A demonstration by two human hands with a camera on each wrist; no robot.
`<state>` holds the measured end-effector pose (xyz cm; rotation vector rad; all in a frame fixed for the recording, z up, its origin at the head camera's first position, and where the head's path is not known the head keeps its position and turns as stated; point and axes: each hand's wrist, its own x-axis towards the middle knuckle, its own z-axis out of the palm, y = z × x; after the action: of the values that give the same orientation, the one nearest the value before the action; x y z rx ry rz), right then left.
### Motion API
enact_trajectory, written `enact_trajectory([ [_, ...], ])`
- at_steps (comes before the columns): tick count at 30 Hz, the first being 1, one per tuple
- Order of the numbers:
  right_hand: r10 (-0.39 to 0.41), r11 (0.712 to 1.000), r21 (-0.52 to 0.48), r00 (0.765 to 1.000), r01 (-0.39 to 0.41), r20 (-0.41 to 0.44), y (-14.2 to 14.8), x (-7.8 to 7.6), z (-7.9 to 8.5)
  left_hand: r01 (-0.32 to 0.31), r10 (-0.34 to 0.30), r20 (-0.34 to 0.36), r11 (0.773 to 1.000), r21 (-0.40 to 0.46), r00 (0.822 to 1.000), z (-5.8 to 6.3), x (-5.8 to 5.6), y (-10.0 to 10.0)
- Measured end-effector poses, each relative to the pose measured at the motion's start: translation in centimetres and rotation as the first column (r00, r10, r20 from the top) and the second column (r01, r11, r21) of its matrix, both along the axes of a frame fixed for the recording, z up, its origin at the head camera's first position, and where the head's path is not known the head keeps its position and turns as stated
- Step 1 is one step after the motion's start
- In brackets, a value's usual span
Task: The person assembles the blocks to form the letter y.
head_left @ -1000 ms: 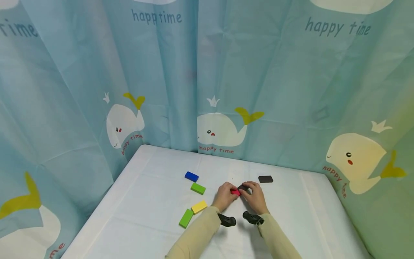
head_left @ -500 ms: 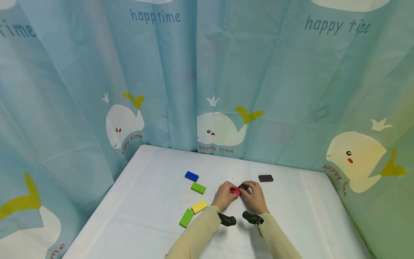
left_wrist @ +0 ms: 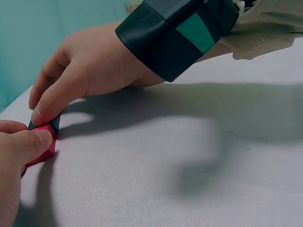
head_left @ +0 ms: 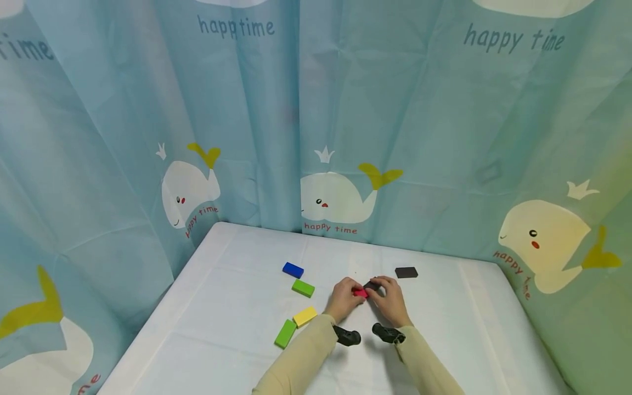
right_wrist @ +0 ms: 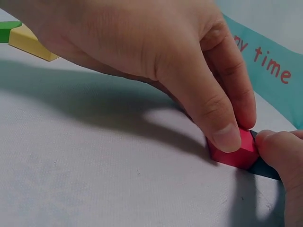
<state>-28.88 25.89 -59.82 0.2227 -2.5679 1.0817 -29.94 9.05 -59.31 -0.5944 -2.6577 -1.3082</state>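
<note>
My left hand (head_left: 342, 299) pinches a red block (head_left: 361, 293) between thumb and fingers on the white tabletop. Opposite it, my right hand (head_left: 389, 304) grips a black block (head_left: 371, 285), thumb on the near side and fingers over the far side. The two blocks meet end to end at an angle. In the right wrist view, the red block (right_wrist: 233, 152) lies flat on the cloth, its end against the dark block (right_wrist: 266, 169). Fingers cover much of both blocks.
Left of the hands lie a blue block (head_left: 293, 270), a green block (head_left: 303, 288), a yellow block (head_left: 305, 316) and another green block (head_left: 285, 333) touching the yellow one. A second black block (head_left: 406, 272) lies back right. A whale-print curtain (head_left: 266, 181) stands behind the table (head_left: 207, 307).
</note>
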Motion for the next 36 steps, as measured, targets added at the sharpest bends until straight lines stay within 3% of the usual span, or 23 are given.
enact_trajectory([
  [5, -0.033, 0.999, -0.024, 0.999, 0.033, 0.004, 0.7, -0.4, 0.3, 0.006, -0.006, 0.0, 1.0, 0.013, 1.0, 0.4, 0.2, 0.0],
  [9, -0.158, 0.985, -0.07, 0.987, 0.155, -0.034, 1.6, -1.1, 0.9, 0.0, 0.0, 0.004, 1.0, 0.012, 1.0, 0.4, 0.1, 0.1],
  [13, -0.34, 0.937, -0.133, 0.932, 0.324, -0.126, 2.7, -1.8, 1.4, -0.003, 0.003, 0.007, 1.0, 0.015, 1.0, 0.3, 0.0, 0.2],
  [16, -0.432, 0.895, -0.17, 0.895, 0.412, -0.105, 3.4, -2.2, 1.9, -0.003, 0.003, -0.005, 1.0, 0.022, 1.0, 0.4, 0.0, 0.1],
  [18, -0.451, 0.885, -0.155, 0.891, 0.44, -0.045, 3.8, -2.5, 1.9, -0.007, 0.007, -0.003, 1.0, 0.02, 1.0, 0.5, 0.1, 0.0],
  [23, -0.424, 0.901, -0.059, 0.901, 0.43, 0.088, 4.6, -3.0, 1.4, -0.014, 0.013, 0.03, 1.0, 0.021, 0.999, 0.6, 0.2, -0.1],
  [28, -0.421, 0.903, -0.028, 0.896, 0.428, 0.142, 4.4, -2.6, 1.2, -0.013, 0.013, 0.042, 1.0, 0.014, 0.999, 0.5, 0.4, 0.0],
  [36, -0.447, 0.893, 0.022, 0.88, 0.45, 0.158, 4.4, -2.3, 1.5, -0.008, 0.007, 0.045, 1.0, 0.013, 0.999, 0.8, 0.5, 0.0],
])
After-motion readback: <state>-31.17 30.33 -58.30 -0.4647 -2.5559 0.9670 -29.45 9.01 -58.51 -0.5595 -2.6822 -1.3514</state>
